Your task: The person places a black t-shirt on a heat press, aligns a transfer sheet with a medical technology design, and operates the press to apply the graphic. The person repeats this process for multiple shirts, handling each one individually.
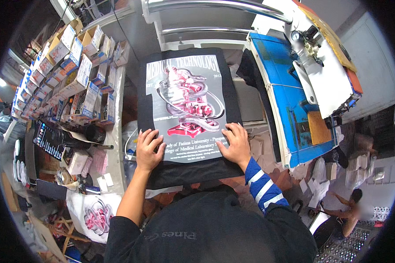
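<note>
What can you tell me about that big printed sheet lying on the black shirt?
The printed sheet is a grey rectangle with a pink-and-silver picture of a machine wrapped by a snake, with white lettering above and below. It looks thin and smooth, lying flat and upright on the black shirt. The left hand presses its lower left corner, the right hand its lower right corner.

This place is a small garment printing workshop. A black T-shirt (186, 109) with a large printed transfer sheet (186, 107) lies on the lower plate of a heat press (232, 13). A second press with a blue frame (289, 101) stands at the right. At the left, a desk (116, 144) carries many small cardboard boxes (70, 74), and another printed cloth (96, 215) lies below.
</note>
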`<state>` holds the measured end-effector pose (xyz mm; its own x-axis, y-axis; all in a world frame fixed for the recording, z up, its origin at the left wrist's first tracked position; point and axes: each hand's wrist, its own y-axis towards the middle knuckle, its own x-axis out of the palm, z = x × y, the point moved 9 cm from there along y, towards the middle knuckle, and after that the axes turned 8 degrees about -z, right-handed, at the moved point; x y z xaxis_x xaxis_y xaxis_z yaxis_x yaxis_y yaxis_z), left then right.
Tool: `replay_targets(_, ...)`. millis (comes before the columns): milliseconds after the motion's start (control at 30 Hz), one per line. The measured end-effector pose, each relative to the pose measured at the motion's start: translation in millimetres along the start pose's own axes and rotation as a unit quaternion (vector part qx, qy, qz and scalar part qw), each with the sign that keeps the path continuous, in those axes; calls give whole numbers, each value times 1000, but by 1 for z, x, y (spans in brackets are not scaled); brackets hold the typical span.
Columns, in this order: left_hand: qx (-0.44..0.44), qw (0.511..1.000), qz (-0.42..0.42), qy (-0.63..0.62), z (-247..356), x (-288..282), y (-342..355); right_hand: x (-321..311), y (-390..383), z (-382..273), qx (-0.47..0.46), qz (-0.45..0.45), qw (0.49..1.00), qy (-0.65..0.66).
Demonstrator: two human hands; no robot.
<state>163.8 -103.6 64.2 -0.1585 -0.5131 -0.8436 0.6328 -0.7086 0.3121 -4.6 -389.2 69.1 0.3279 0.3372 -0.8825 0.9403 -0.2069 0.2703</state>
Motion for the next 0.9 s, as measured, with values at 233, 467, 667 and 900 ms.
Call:
replay_targets(233, 3, 1000, 5, 3, 0, 3, 0, -2, 0, 0, -1, 9, 1000, 7)
replay_targets(467, -67, 992, -106, 25, -4, 6, 36, -3, 2, -1, 12, -8, 1000, 6)
replay_targets(667, 92, 995, -24, 4, 17, 45, 202, -3, 5, 1, 9, -15, 1000, 10)
replay_targets(900, -70, 971, -86, 212, -59, 115, 331, -2, 7, 5, 23, -34, 999, 20)
